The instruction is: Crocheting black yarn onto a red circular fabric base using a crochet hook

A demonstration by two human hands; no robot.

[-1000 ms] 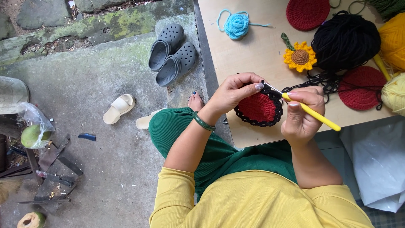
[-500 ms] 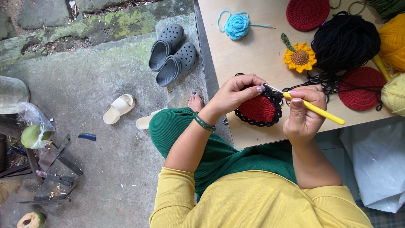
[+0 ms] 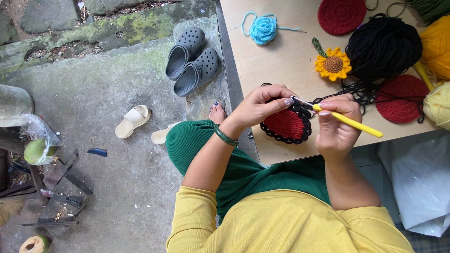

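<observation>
My left hand (image 3: 260, 106) pinches the top edge of a round red crochet piece with a black border (image 3: 286, 126), held just above the near edge of the wooden table (image 3: 281, 61). My right hand (image 3: 336, 125) grips a yellow-handled crochet hook (image 3: 346, 121), whose metal tip meets the black border beside my left fingertips. Black yarn runs from the piece up to a big black yarn ball (image 3: 383, 46).
On the table lie a blue crochet flower (image 3: 263, 29), a sunflower (image 3: 332, 64), two red discs (image 3: 341, 15) (image 3: 401, 98) and yellow yarn (image 3: 437, 44). Grey clogs (image 3: 192, 61) and cream sandals (image 3: 133, 121) sit on the concrete floor. A white bag (image 3: 417, 182) lies to the right.
The hook handle has tipped slightly and the tip has worked along the black border. Both hands stay in the same place over the table edge.
</observation>
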